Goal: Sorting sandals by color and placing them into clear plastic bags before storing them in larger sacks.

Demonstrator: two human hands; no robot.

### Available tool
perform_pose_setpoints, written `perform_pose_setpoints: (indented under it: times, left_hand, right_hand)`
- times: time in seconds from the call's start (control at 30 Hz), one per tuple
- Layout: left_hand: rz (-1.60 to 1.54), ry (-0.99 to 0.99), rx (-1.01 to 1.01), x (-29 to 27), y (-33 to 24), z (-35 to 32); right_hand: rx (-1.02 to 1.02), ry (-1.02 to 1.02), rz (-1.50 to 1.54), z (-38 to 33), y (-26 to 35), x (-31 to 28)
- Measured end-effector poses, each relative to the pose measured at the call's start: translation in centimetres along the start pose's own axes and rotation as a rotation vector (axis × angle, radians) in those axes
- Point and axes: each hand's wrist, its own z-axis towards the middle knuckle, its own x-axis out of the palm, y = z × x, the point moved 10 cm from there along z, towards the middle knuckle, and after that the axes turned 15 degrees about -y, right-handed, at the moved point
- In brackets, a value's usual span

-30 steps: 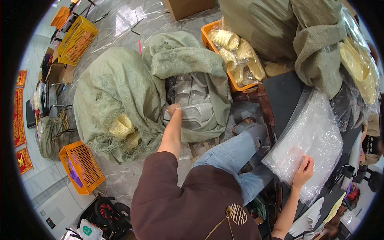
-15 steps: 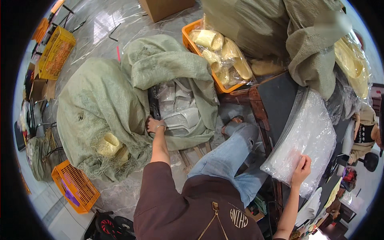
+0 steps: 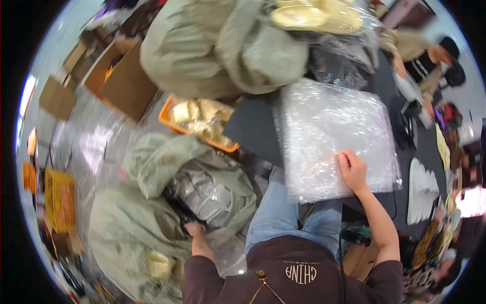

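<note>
- Right hand (image 3: 353, 171) lies knuckles-up on the stack of clear plastic bags (image 3: 331, 137), fingers curled onto the near edge. Looks to me like it's pinning the slippery stack so it doesn't slide off the dark desk (image 3: 250, 126).
- Left hand (image 3: 194, 230) reaches down and away from the desk into the open mouth of the big green sack (image 3: 152, 213) on the floor. It seems closed on the wrapped bundle (image 3: 205, 190) of shiny plastic-packed items inside, but the fingers are partly hidden, so I can't tell how tight the grip is.
- The sack's rim is folded back around that hand, probably so the packed stuff is easy to get at.
- Just beyond the left hand, further from the body, sits an orange crate (image 3: 200, 121) of yellowish pieces, next to the desk's edge.
- Past the right hand, at the far side of the desk, another green sack (image 3: 223, 45) is piled up.
- Versus half a second ago: the view has swung over, so the plastic stack is now central and large; the right hand has moved from the stack's lower corner to further along its near edge, while the left is at the same sack opening.
</note>
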Motion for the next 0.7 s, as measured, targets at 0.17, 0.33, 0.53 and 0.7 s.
perform_pose_setpoints:
  times: [0.17,0.33,0.53,0.7]
  left_hand:
    - [0.08,0.018,0.036,-4.4,0.1,1.4]
    - [0.033,-0.188,0.231,-9.6,-2.1,-2.8]
    - [-0.216,-0.197,0.462,-14.6,-1.5,-5.2]
    - [-0.174,-0.284,0.523,-18.8,-4.8,-10.9]
  right_hand:
    - [-0.007,-0.041,0.099,0.0,-0.1,-1.4]
    - [-0.016,-0.059,0.106,-0.4,-0.3,-1.7]
    - [-0.039,-0.039,0.14,-0.1,0.2,-1.0]
    - [0.007,-0.004,0.124,-0.4,-0.4,-1.5]
